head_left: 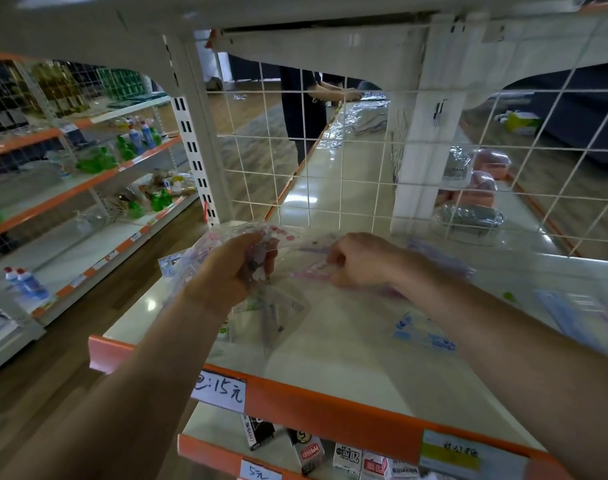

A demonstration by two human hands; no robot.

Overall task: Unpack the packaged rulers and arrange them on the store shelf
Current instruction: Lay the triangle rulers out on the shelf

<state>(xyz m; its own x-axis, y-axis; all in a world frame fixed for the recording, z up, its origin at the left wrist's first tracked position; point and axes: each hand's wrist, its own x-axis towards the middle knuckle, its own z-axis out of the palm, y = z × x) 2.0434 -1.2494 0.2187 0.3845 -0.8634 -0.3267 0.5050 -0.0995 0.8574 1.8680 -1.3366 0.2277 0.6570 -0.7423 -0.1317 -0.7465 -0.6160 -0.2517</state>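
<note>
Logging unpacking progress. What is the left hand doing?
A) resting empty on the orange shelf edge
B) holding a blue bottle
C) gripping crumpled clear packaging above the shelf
C: the left hand curls its fingers round clear packaging above the shelf, while the right hand pinches a pink-printed ruler.

Blurred, unreadable print on the crumpled ruler packet (292, 242)

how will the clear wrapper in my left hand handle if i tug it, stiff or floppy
Probably floppy: the clear wrapper bunches in the left hand and sags in creases below it. Likely very light, being thin see-through film. It looks glossy, so perhaps slippery; the pink ruler pinched by the right hand may slide out easily.
</note>
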